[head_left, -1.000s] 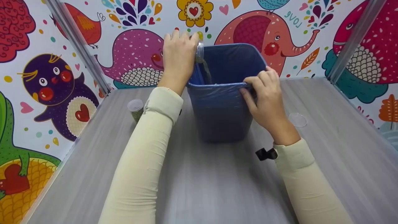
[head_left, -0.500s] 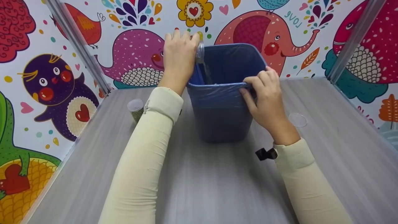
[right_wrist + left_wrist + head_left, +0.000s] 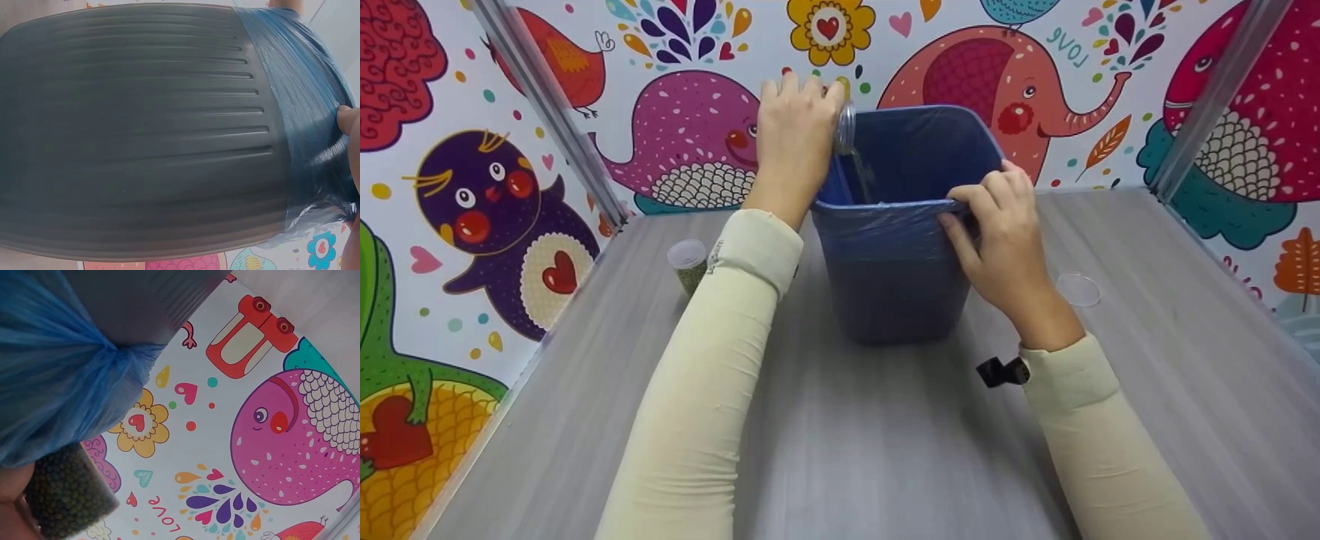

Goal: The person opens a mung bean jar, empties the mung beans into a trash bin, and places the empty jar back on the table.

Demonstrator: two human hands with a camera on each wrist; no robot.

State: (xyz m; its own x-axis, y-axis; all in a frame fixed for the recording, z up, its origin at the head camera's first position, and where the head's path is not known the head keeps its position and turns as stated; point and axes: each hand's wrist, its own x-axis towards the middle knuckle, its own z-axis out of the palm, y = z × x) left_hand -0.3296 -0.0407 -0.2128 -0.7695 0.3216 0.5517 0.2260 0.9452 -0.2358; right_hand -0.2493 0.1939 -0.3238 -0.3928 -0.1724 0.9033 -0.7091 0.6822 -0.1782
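At the left of the worktop (image 3: 825, 450), a second container (image 3: 688, 259) stood upright with a pale top and greenish contents, partly hidden by the left sleeve.

Next along, the left hand (image 3: 795, 135) had its fingers curled round a clear jar (image 3: 847, 129), firmly closed on its body. The jar lay tipped over the left edge of the bin, its mouth facing inward. A thin stream of grains (image 3: 864, 169) fell inside; the left wrist view showed green grains in the jar's body. Whether the mouth touched the rim could not be told from these angles.

The blue bin (image 3: 896, 300) stood upright at centre, its liner (image 3: 889, 217) folded over the rim. The right hand (image 3: 1001, 225) pinched liner and rim at the near right corner, thumb outside, fingers over the top.

A clear disc (image 3: 1078, 289) lay flat on the worktop at far right.

Assessment: sound practice called for a steady tilt, the mouth well inside the rim, and a raised base only as the flow thinned. The right hand's pinch needed to be firm enough to stop the liner slipping, without dragging the bin. The likeliest fault was grains spilling down the outer left wall.
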